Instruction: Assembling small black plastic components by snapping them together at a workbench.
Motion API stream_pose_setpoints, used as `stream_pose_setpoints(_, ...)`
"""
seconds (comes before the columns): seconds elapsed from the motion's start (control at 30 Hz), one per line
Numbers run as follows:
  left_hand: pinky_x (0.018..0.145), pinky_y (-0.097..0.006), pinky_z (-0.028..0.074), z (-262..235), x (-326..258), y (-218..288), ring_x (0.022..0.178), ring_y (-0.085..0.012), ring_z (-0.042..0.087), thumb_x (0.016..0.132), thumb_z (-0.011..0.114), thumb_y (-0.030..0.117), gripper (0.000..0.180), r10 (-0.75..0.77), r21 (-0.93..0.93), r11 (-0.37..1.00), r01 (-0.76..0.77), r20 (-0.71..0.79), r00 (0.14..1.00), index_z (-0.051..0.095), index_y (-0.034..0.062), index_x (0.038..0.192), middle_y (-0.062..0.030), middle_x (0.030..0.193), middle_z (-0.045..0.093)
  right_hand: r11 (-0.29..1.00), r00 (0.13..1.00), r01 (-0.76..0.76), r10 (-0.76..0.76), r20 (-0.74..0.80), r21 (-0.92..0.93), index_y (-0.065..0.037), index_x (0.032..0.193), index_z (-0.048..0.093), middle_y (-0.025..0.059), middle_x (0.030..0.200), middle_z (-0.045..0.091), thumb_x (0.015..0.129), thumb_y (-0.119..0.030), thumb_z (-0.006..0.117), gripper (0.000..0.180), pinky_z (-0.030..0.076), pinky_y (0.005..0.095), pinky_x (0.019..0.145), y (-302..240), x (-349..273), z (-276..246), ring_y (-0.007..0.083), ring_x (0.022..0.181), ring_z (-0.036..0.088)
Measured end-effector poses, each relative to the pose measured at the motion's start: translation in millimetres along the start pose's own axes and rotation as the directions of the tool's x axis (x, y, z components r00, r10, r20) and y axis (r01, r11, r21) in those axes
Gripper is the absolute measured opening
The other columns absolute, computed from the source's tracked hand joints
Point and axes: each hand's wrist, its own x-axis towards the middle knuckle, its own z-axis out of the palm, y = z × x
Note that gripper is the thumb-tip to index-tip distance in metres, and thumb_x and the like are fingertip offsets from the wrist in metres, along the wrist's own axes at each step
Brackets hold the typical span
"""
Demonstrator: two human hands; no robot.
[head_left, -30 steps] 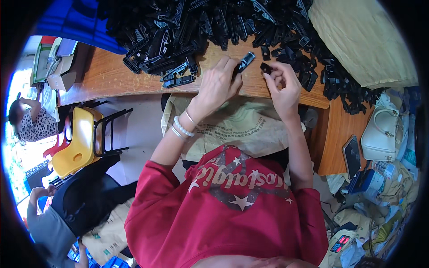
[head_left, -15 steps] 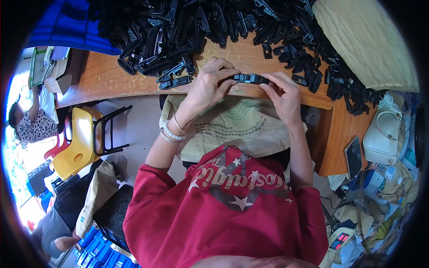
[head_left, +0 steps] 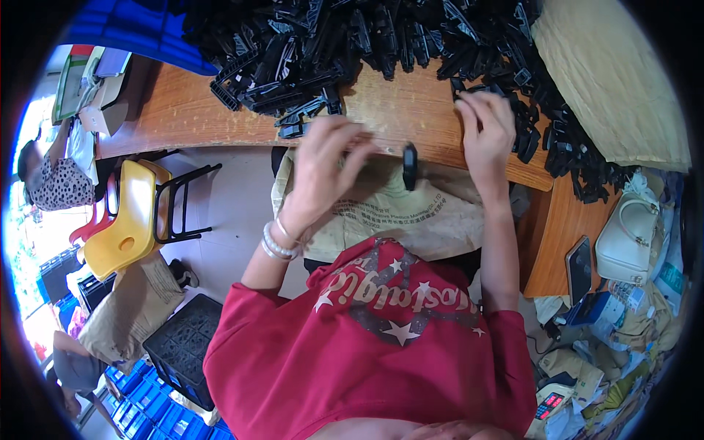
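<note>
A black plastic part (head_left: 410,166) is in mid-air at the table's front edge, above the kraft paper bag (head_left: 381,224) across my lap, touched by neither hand. My left hand (head_left: 323,165), smeared by motion, is left of it with fingers apart and nothing visible in them. Nearest to that hand are long black plastic parts (head_left: 293,77) heaped along the back of the table. My right hand (head_left: 490,132) is at the smaller black parts (head_left: 524,136) on the right, fingers curved and slightly apart; I see nothing held.
The wooden table (head_left: 191,110) has a blue bin (head_left: 139,37) at its far left and a large paper sack (head_left: 612,88) at its right. A phone (head_left: 579,268) and a white handbag (head_left: 623,238) sit at the right. Yellow chair (head_left: 125,220) and a person (head_left: 55,176) are left.
Both hands have parted from the black part they held between them, and it has dropped toward the bag. My left hand has drawn back toward me; my right has moved to the small parts.
</note>
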Motion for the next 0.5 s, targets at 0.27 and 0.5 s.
stream_pose_setpoints(0.27,0.069,-0.036,0.050,-14,-20,-14,0.081,-0.0296,0.062,0.081,0.070,-0.001,0.023,-0.148,0.228,0.961,0.159,-0.063,0.987,0.065,0.0002,0.104,-0.0143,0.100,0.058,0.930,0.986,0.093,-0.036,0.164,-0.355,-0.001,0.100,0.066,0.0105,0.095,0.061,0.077,-0.013,0.075,0.027,0.042,0.0405,0.080,6,16,21,0.0285,0.090,0.056)
stream_pose_setpoints(0.5,0.071,-0.039,0.050,12,-5,3,0.084,-0.0317,0.061,0.081,0.070,0.003,0.024,-0.194,0.034,0.980,0.194,-0.006,0.981,0.063,0.0011,0.104,-0.0133,0.099,0.058,0.683,0.878,-0.466,0.282,0.386,0.562,0.003,0.104,0.065,0.0130,0.090,0.061,0.079,0.002,0.071,0.026,0.052,0.0277,0.070,-30,-9,10,0.0201,0.079,0.064)
